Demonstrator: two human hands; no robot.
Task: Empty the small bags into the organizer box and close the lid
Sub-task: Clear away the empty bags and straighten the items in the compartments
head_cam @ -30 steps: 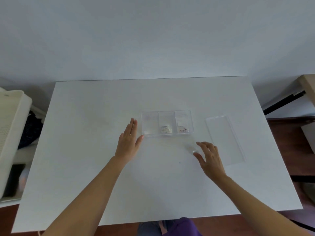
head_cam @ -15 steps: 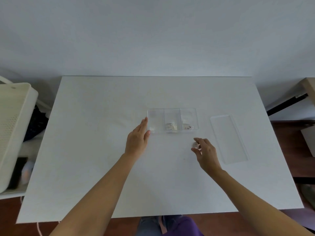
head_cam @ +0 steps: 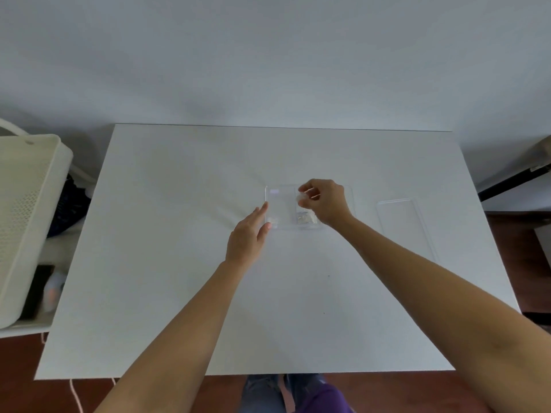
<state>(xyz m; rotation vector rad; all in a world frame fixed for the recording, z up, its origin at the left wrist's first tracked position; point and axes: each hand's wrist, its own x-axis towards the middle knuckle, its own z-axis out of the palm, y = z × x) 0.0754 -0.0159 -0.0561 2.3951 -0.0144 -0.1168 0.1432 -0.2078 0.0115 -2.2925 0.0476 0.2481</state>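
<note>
Right hand (head_cam: 326, 201) fingers pinch small bag (head_cam: 301, 198), light, limp, slippery film best held by its edge, over organizer box (head_cam: 278, 208); left hand (head_cam: 247, 236) fingers open, steadying its 9 o'clock wall.

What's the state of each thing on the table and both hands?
organizer box: open, lid off, middle compartment holds small pieces
lid: flat on table, right of box, apart from it
small bag: pinched over the box
right hand: shut on small bag
left hand: open, flat against box's left end
</note>
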